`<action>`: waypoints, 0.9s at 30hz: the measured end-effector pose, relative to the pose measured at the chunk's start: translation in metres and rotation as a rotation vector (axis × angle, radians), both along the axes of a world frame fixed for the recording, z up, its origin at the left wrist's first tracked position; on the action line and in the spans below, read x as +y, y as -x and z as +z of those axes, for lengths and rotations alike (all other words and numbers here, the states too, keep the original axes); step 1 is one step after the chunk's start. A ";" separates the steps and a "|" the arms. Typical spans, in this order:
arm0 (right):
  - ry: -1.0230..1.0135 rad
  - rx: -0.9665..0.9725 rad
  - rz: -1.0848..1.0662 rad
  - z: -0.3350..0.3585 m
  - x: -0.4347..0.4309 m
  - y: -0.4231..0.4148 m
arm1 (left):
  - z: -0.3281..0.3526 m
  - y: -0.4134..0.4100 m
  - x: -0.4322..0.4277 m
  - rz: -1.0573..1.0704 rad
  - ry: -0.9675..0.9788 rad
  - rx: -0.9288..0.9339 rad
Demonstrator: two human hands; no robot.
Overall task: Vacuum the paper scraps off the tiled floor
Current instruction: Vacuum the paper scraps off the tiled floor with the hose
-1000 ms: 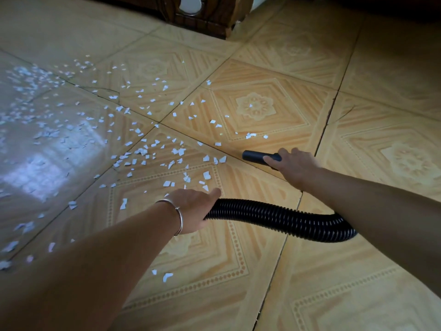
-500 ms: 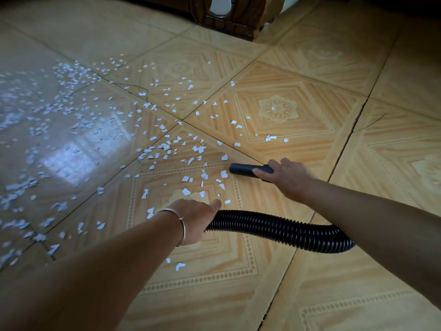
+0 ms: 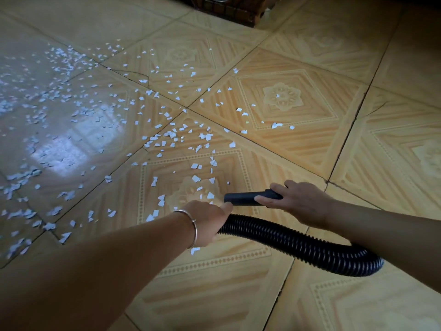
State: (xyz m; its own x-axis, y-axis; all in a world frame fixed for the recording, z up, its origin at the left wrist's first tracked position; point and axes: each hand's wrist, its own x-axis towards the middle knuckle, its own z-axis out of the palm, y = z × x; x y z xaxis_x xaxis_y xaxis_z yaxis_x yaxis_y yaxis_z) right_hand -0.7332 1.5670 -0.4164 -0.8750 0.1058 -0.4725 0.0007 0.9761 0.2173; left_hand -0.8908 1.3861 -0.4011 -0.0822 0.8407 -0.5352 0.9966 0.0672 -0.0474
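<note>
Down low, the right hand (image 3: 300, 201) grips the black nozzle (image 3: 248, 198) and the left hand (image 3: 207, 219) holds the bendy hose (image 3: 298, 244). White paper bits (image 3: 167, 137) lie all over the tiled floor (image 3: 310, 144), just beside the nozzle.

Dark carved wooden furniture (image 3: 233, 13) stands at 12 o'clock, cut off by the frame edge. A thin silver bangle (image 3: 196, 231) shows toward 6 o'clock.
</note>
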 end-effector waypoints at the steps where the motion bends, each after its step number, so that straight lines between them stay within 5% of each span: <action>1: -0.015 0.006 -0.009 0.000 -0.001 0.004 | 0.001 0.002 -0.004 0.006 0.010 -0.001; 18: -0.018 0.029 0.031 -0.003 -0.031 0.028 | 0.017 0.025 -0.043 -0.008 0.064 -0.025; 27: -0.149 0.067 -0.107 0.001 0.002 0.039 | 0.004 0.024 -0.030 0.229 -0.009 -0.125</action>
State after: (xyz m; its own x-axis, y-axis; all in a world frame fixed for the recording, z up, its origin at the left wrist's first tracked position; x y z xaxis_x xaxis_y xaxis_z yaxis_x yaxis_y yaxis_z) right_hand -0.7725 1.5687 -0.4153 -0.8839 0.2643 -0.3859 0.1217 0.9266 0.3558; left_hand -0.9147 1.3558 -0.3967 -0.2045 0.8128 -0.5454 0.9534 0.2918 0.0773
